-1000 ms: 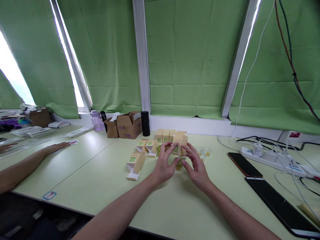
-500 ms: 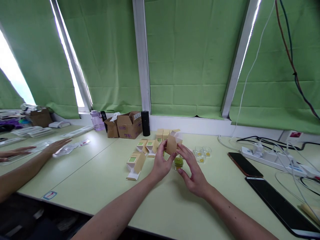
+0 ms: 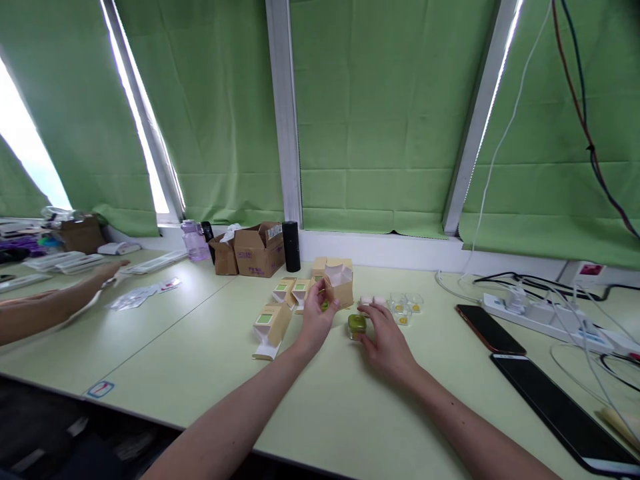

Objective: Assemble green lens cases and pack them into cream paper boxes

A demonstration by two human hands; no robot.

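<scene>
Right fingers (image 3: 373, 313) parted at green-lidded jar's (image 3: 357, 325) right side, hold unclear, left fingers (image 3: 315, 293) gripping open carton (image 3: 343, 289)

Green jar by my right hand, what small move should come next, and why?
Probably grip the jar with the right hand: that hand is at its side, though a firm hold is unclear, while the left hand holds a box that looks open.

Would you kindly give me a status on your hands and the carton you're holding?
Left hand holding open carton. Right hand at green-lidded jar, grip unclear. Other cartons left of left hand, small clear containers beyond right hand.
</scene>
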